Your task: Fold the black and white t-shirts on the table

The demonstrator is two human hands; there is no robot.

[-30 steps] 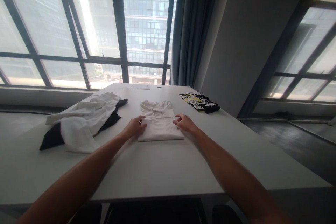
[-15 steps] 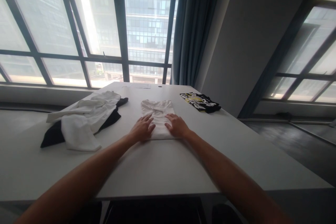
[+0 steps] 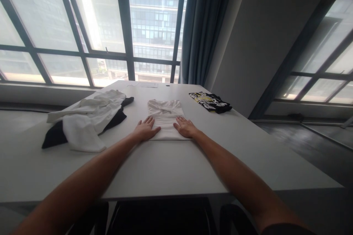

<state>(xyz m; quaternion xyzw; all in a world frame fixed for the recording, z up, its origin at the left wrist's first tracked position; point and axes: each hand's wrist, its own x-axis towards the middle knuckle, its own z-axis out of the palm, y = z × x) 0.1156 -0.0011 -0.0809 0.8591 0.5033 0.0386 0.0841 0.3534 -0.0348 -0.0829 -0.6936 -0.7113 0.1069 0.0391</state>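
Observation:
A folded white garment (image 3: 166, 122) lies flat on the white table (image 3: 165, 169), its gathered upper part (image 3: 164, 107) pointing away from me. My left hand (image 3: 146, 129) rests on its left edge, palm down, fingers stretched out. Flat on the right edge lies my right hand (image 3: 185, 127), its fingers extended too. Neither hand grips anything.
On the left, white clothing (image 3: 93, 114) is spread loosely over a black piece (image 3: 54, 136). A folded black garment with white and yellow print (image 3: 211, 102) lies at the right back. Beyond the table are windows and a blue curtain (image 3: 204, 25); a dark chair (image 3: 162, 216) stands below the near edge.
Both hands have shifted slightly and flattened onto the garment's sides, fingers straighter. The garment's front part looks smoother. The camera view has tilted down a little.

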